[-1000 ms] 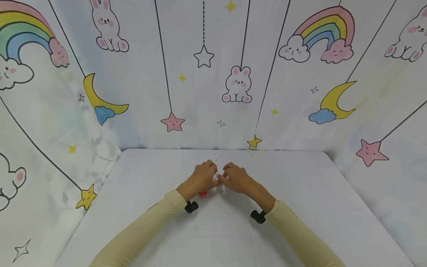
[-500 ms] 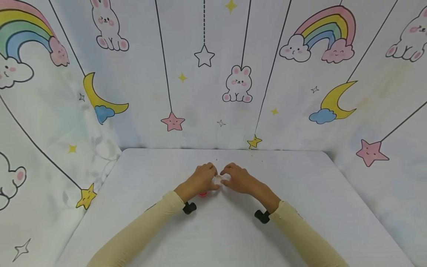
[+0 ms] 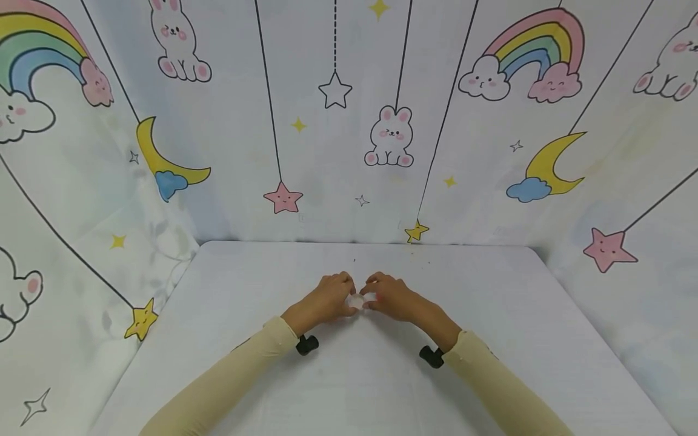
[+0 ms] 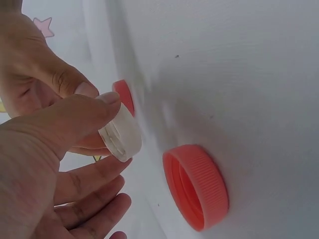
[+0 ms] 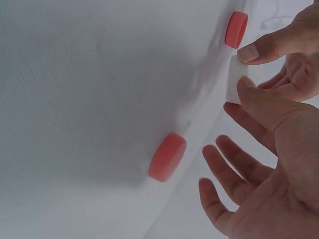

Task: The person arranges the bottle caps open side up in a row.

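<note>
A white bottle cap (image 3: 356,301) is held between both hands, off the table. My left hand (image 3: 326,298) pinches it with thumb and forefinger, the other fingers loosely bent, as the left wrist view shows on the white ring (image 4: 122,133). From the other side my right hand (image 3: 394,298) grips it too, thumb tip against its wall (image 5: 237,79) in the right wrist view. A red ribbed bottle cap (image 4: 197,186) lies on the table beside my left hand, hollow side up. Another red cap (image 5: 168,157) lies near my right hand; in the head view my fingers mostly hide it.
The white-covered table (image 3: 349,381) runs back to a cloth backdrop (image 3: 229,121) printed with rabbits, stars and moons. Small dark specks (image 3: 354,260) dot the table beyond the hands. A black wrist camera (image 3: 308,345) juts from each sleeve.
Both hands have come slightly nearer to me, and the white cap now shows between them. The red cap below my left hand has gone out of sight in the head view.
</note>
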Motion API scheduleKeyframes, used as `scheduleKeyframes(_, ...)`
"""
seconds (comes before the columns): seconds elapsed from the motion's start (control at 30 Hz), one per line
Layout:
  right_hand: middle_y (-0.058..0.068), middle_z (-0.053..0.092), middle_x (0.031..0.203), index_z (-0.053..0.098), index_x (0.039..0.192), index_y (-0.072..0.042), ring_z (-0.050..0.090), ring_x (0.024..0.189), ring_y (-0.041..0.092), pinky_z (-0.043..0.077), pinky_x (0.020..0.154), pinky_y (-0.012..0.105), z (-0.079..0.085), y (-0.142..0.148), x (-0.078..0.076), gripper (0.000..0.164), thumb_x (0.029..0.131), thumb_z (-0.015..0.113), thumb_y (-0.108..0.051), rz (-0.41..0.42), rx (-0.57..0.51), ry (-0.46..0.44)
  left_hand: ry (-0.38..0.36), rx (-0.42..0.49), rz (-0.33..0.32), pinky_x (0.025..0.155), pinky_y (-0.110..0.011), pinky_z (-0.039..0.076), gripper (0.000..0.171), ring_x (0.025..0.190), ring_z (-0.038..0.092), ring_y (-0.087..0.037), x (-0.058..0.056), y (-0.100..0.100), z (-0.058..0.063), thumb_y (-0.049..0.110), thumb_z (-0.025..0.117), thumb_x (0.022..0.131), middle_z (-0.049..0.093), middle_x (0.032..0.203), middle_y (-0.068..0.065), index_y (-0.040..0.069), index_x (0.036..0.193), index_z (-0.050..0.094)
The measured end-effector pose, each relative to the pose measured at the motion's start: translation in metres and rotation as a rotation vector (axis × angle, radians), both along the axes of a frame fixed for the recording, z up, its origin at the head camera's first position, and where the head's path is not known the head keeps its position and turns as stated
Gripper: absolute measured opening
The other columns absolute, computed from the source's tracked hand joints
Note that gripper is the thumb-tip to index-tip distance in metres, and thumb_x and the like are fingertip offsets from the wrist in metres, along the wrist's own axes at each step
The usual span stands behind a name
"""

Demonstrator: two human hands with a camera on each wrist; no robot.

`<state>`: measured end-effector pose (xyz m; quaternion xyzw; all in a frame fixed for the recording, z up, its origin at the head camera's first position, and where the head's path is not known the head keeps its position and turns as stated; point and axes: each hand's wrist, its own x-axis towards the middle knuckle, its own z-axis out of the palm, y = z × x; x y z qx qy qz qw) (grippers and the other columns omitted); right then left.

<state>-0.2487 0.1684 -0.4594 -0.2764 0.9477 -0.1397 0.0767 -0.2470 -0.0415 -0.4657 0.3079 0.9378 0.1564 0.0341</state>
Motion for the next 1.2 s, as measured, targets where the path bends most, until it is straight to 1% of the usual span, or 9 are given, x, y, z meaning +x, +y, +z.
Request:
scheduleKeyframes(0.2,0.011,0.063,0.138,0.077,0.125,-0.017,0.063,0.124,0.031,0.05,0.098,0.066,-0.004,0.002,0.004,0.029,0.098,0.077,-0.027,0.029,0.027,0.013,0.022,0.007,-0.026,0.107,-0.05,0.046,0.035,0.115,0.064,-0.027,0.003,0.001,-0.006,0.032,0.084,0.092,0.065,0.126,-0.009,0.004,0.11,0.074)
scheduleKeyframes(0.43,0.012,0.063,0.137,0.077,0.123,-0.018,0.061,0.125,0.034,0.05,0.097,0.065,-0.009,0.005,0.006,0.026,0.098,0.078,-0.026,0.045,0.02,0.02,0.042,-0.023,-0.038,0.107,-0.049,0.046,0.034,0.115,0.063,-0.024,0.003,0.002,-0.015,0.035,0.084,0.092,0.064,0.125,-0.005,0.008,0.11,0.074)
scheduleKeyframes(0.77,0.015,0.062,0.14,0.078,0.12,-0.017,0.059,0.128,0.036,0.05,0.097,0.066,-0.01,0.004,0.008,0.023,0.098,0.078,-0.024,0.049,0.016,0.05,0.048,-0.028,-0.038,0.108,-0.049,0.045,0.034,0.113,0.062,-0.024,0.005,0.004,-0.014,0.035,0.084,0.092,0.063,0.125,-0.005,0.009,0.109,0.073)
scheduleKeyframes(1.07,0.016,0.062,0.14,0.079,0.119,-0.017,0.059,0.129,0.036,0.05,0.098,0.066,-0.011,0.004,0.01,0.023,0.097,0.079,-0.023,0.052,0.008,0.058,0.061,-0.039,-0.039,0.108,-0.049,0.045,0.033,0.113,0.062,-0.023,0.005,0.005,-0.017,0.037,0.084,0.092,0.063,0.122,-0.003,0.011,0.107,0.072)
scheduleKeyframes(1.2,0.015,0.062,0.14,0.079,0.119,-0.017,0.059,0.129,0.036,0.049,0.099,0.066,-0.011,0.004,0.01,0.023,0.097,0.078,-0.024,0.047,0.01,0.059,0.055,-0.037,-0.036,0.109,-0.049,0.044,0.034,0.113,0.062,-0.023,0.004,0.006,-0.018,0.038,0.084,0.092,0.062,0.122,-0.003,0.01,0.108,0.073)
